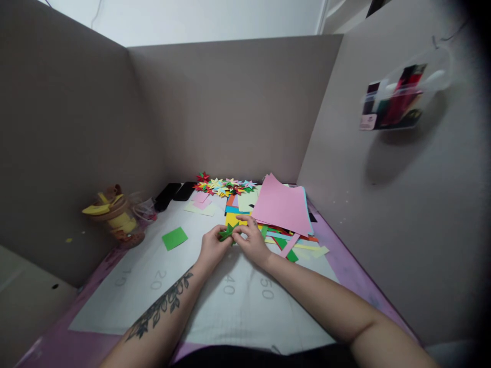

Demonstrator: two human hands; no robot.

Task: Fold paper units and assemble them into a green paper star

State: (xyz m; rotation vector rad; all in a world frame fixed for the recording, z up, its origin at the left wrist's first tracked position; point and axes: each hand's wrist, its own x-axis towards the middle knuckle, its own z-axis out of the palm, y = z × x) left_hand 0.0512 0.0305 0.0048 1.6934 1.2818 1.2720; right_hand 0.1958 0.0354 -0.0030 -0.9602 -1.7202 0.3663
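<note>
While the left hand point(215, 243) and right hand point(251, 242) pinch a green paper star point(229, 232) between them, the step appears to be shaping its points; the next move probably calls for steady fingertips. Multicoloured stars point(221, 191) lie beyond the hands.

Green folded-paper star point(227, 233): hand-held, sharp tips showing between twelve and two o'clock, remainder partly hidden. Position: below view centre, toward half past six.
</note>
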